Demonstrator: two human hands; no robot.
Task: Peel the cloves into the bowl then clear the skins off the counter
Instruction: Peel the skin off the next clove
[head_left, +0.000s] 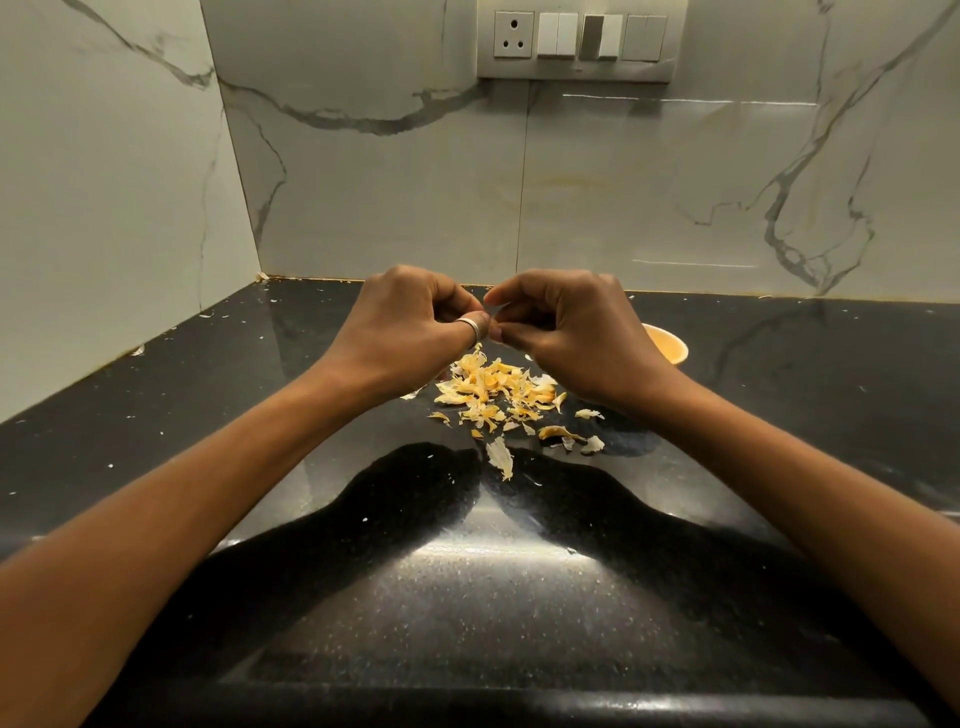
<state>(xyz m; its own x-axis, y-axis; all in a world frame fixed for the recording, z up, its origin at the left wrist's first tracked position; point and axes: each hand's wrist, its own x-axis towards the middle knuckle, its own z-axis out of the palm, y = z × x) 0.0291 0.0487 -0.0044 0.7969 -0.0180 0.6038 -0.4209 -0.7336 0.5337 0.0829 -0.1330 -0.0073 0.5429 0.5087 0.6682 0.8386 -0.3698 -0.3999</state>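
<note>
Black counter (467, 571) in a corner w/ marble-look walls; switch panel (576, 41) up on the back wall. Small pale flecks are scattered along the counter's left edge. Bowl (670, 351) sits to the right, behind the right hand (566, 332), which hides most of it; contents not visible. Skins (493, 387) lie in a loose heap just below both hands, a few strays nearer the camera.

Left hand (410, 325), ring (470, 325) on thumb, meets the right hand above the heap. Both have fingers curled in, tips together, pinching the clove (494, 313). Only a pale sliver of it shows betw. the fingertips, so can't tell its long axis or which way it points. It is held off the counter, above the far end of the heap, left of the bowl.
</note>
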